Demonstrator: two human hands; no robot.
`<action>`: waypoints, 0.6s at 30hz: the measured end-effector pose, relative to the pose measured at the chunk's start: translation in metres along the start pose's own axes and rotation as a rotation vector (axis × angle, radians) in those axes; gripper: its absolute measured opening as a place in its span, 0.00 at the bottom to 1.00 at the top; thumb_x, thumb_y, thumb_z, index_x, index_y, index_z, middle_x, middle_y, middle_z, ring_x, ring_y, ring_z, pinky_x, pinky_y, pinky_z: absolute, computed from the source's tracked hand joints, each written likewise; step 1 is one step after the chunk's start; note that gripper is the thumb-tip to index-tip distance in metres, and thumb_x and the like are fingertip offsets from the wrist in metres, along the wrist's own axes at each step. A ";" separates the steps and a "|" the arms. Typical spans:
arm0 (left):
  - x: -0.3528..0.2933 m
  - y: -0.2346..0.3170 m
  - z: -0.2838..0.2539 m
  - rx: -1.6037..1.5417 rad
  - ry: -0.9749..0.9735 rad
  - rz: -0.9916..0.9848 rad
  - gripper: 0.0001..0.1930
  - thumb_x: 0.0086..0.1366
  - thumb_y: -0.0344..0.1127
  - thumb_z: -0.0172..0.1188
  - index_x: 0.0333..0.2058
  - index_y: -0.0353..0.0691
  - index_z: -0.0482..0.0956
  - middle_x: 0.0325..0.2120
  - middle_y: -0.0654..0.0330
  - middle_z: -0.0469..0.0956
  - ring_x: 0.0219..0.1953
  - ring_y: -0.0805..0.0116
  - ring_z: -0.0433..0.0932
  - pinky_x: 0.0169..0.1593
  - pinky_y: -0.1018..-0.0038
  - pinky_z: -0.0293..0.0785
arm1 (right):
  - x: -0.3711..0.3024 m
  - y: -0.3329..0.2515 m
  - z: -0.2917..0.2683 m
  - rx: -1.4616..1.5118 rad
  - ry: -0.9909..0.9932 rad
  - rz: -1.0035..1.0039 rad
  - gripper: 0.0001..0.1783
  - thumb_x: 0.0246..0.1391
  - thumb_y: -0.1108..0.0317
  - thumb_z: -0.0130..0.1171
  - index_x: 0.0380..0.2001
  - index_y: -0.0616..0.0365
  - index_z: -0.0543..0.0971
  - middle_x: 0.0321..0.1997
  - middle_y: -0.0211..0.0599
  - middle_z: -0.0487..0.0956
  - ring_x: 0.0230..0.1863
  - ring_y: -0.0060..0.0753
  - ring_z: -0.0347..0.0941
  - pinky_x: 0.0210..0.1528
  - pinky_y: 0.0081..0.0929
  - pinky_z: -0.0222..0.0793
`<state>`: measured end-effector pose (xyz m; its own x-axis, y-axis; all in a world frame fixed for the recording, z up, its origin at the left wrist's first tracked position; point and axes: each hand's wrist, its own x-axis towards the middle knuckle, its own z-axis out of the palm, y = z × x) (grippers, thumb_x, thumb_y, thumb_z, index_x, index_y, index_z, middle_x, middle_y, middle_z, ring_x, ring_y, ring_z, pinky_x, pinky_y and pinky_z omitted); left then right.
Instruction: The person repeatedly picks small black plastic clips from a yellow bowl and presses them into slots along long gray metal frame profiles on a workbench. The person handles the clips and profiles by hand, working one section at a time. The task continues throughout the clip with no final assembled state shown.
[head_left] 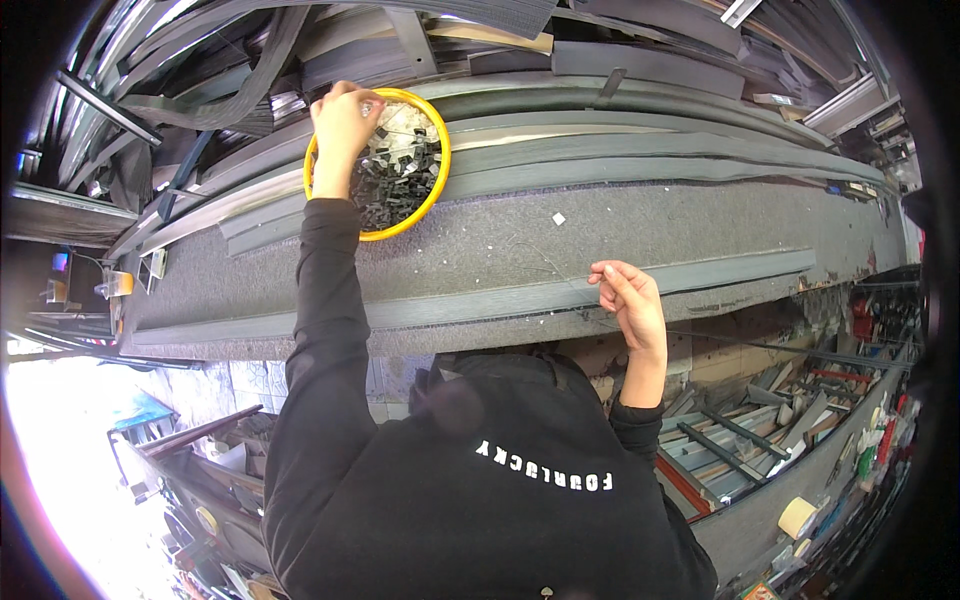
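My left hand (345, 125) is over the left rim of a round yellow-rimmed basin (446, 150), its fingers curled together above the contents. What they pinch, if anything, is hidden. Many small black pieces (392, 192) fill the lower part of the basin, with small whitish pieces (400, 120) toward the far side. To the right, my right hand (632, 300) is raised over the bench's near edge, thumb and fingertips pinched on a thin dark strand (550, 264). This strand curves left over the bench. Below it lies a long grey strip (470, 303).
The long bench (480, 232) has a grey carpet-like top with white specks and a small white square (559, 219). Long grey profiles (600, 150) are stacked along its far side. Behind me at the right stands a rack of offcuts (740, 440).
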<state>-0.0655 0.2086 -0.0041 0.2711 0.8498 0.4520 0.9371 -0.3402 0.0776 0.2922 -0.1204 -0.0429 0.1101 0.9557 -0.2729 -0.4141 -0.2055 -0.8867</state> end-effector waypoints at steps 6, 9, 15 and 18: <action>0.015 0.010 0.020 0.336 -0.048 0.160 0.10 0.53 0.47 0.70 0.33 0.53 0.88 0.42 0.66 0.79 0.46 0.63 0.76 0.50 0.63 0.66 | -0.006 -0.006 0.004 -0.075 0.019 -0.028 0.18 0.60 0.70 0.64 0.51 0.68 0.78 0.37 0.39 0.85 0.25 0.12 0.65 0.27 0.12 0.60; 0.016 0.005 0.021 0.362 -0.034 0.211 0.11 0.53 0.47 0.69 0.33 0.52 0.88 0.39 0.65 0.79 0.44 0.64 0.77 0.48 0.64 0.67 | -0.010 -0.008 0.003 -0.067 0.022 -0.043 0.21 0.59 0.70 0.65 0.53 0.67 0.76 0.38 0.41 0.85 0.25 0.12 0.66 0.28 0.11 0.61; 0.017 0.000 0.021 0.310 -0.040 0.319 0.08 0.55 0.44 0.68 0.32 0.52 0.88 0.38 0.66 0.77 0.44 0.64 0.75 0.48 0.64 0.67 | -0.008 -0.006 0.001 -0.085 -0.014 -0.033 0.20 0.59 0.70 0.65 0.52 0.67 0.76 0.38 0.42 0.86 0.25 0.12 0.67 0.28 0.12 0.62; 0.020 0.000 0.022 0.374 -0.026 0.365 0.08 0.56 0.44 0.67 0.31 0.50 0.87 0.39 0.66 0.77 0.44 0.64 0.75 0.49 0.65 0.67 | -0.008 -0.006 0.000 -0.085 -0.028 -0.022 0.18 0.59 0.70 0.65 0.50 0.67 0.77 0.39 0.42 0.86 0.26 0.12 0.68 0.28 0.12 0.62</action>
<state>-0.0551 0.2350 -0.0148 0.5956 0.7143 0.3674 0.7937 -0.4530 -0.4060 0.2934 -0.1266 -0.0355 0.0928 0.9654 -0.2435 -0.3333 -0.2004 -0.9213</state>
